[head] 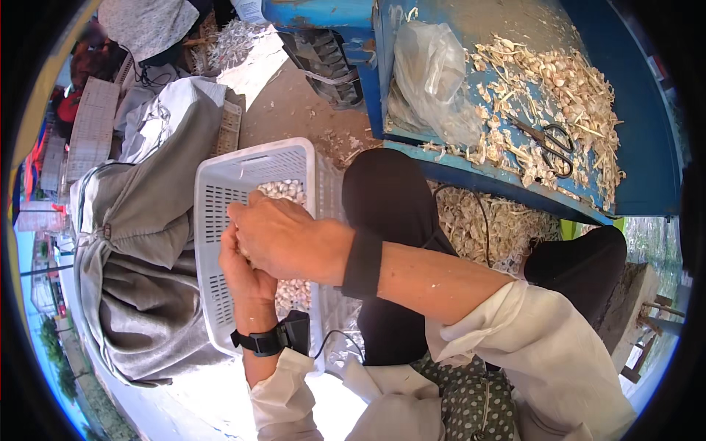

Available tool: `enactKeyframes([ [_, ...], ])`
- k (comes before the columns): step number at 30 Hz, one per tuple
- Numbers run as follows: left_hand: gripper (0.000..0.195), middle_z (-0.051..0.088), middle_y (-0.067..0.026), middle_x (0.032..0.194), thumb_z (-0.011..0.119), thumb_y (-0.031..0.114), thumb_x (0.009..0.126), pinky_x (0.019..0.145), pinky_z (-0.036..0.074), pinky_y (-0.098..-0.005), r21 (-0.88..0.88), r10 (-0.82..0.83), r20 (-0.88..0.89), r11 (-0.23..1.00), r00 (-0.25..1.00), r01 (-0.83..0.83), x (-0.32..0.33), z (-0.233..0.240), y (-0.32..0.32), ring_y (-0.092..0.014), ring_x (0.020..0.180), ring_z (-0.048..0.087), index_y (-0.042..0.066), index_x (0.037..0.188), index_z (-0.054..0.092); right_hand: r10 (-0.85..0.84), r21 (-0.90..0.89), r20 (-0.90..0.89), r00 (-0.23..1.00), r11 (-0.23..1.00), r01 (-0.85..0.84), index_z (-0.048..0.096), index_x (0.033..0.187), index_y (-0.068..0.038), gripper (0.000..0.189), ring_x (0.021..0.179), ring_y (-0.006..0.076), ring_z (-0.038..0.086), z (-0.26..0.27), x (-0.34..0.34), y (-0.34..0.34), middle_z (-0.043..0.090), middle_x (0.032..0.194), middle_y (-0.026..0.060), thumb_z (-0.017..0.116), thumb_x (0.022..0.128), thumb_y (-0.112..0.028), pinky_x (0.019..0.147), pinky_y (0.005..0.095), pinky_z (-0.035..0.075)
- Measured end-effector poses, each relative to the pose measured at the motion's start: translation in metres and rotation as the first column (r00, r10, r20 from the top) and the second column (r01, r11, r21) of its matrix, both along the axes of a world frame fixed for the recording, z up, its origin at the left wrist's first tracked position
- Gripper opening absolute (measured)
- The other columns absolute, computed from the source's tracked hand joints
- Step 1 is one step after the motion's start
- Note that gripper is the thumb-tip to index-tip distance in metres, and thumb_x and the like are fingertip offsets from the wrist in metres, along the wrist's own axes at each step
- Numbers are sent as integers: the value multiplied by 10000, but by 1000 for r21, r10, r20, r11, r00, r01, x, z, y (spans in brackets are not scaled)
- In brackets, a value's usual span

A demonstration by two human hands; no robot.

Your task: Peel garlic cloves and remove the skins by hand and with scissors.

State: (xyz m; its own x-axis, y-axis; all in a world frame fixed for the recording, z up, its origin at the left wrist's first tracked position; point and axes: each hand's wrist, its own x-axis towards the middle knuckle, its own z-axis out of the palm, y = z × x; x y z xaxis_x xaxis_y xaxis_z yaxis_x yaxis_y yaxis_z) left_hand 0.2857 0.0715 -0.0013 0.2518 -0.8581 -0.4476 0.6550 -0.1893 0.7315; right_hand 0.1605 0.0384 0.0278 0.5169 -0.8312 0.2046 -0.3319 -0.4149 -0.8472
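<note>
My left hand [248, 275] and my right hand [287, 234] meet above a white plastic crate [220, 187] with slotted walls. Cupped fingers of the left lie under the right, which covers most of what is between them. A small pale piece, likely garlic [244, 252], shows in the gap over my left palm. Whether the right fingers grip anything is hidden. Garlic cloves [292, 295] lie in the crate below both hands. A black strapped device [270, 340] sits on my left wrist and a black band [362, 264] on my right.
At right, a blue metal tray [529, 105] holds garlic pieces with skins [579, 93], black-handled scissors [551, 144] and a clear plastic bag [430, 66]. Garlic skins [485, 220] heap beneath it. Grey cloth [149, 264] lies left of the crate. A black cable [339, 332] runs near my left wrist.
</note>
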Motion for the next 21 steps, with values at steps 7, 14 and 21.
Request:
enactKeyframes([
  [7, 528, 478, -169, 1347, 455, 339, 970, 1025, 383, -458, 324, -187, 284, 942, 940, 89, 89, -74, 94, -314, 1222, 474, 1, 1367, 373, 126, -133, 206, 970, 986, -100, 568, 891, 52, 130, 862, 364, 603, 19, -50, 48, 575, 904, 212, 552, 816, -53, 728, 432, 484],
  [14, 329, 604, -143, 1061, 490, 245, 978, 793, 496, -348, -6, -24, 700, 999, 714, 40, 10, -6, 50, -221, 894, 589, -9, 1185, 512, -521, 182, -156, 839, 820, 543, 659, 990, 10, 184, 647, 172, 643, 39, -348, 27, 670, 732, 107, 561, 842, -40, 598, 316, 507],
  [21, 371, 633, -184, 1058, 573, 234, 932, 707, 548, -348, -393, -654, 465, 452, 597, 801, -168, 99, -20, -221, 836, 644, -25, 1195, 533, -696, -231, -371, 615, 710, 665, 680, 1002, -33, 225, 730, 227, 658, -13, -501, -21, 675, 808, 150, 589, 799, 2, 695, 349, 519],
])
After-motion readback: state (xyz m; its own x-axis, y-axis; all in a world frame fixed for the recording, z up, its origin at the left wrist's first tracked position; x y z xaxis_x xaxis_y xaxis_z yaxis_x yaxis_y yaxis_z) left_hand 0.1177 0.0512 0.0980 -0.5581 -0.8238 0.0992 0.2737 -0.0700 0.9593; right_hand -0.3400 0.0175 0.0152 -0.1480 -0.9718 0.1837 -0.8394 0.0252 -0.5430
